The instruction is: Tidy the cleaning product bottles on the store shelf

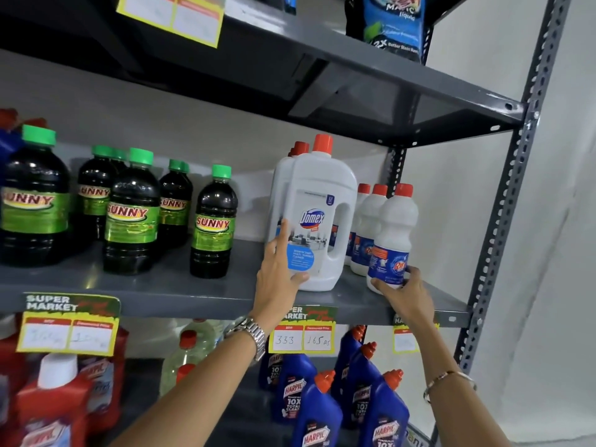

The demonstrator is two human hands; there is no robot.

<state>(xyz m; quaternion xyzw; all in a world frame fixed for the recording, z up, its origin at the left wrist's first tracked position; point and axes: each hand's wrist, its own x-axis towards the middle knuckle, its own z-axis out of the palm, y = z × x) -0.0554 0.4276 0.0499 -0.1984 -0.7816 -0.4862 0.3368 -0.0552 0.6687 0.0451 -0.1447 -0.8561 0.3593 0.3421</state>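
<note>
A large white Domex jug [317, 201] with a red cap stands upright on the grey middle shelf [180, 288], another like it right behind. My left hand [279, 269] holds its lower left side, fingers spread up the label and thumb under the front. To its right stand small white Rin bottles [367, 227] with red caps. My right hand [404, 290] grips the base of the front Rin bottle [395, 233], near the shelf's front edge. Several dark Sunny bottles [132, 214] with green caps stand on the left of the same shelf.
Blue Harpic bottles [322, 411] and red bottles [58, 404] fill the shelf below. Yellow price tags [301, 338] hang from the shelf's front edge. A blue pouch [393, 24] sits on the upper shelf. The grey perforated upright [512, 188] bounds the right side.
</note>
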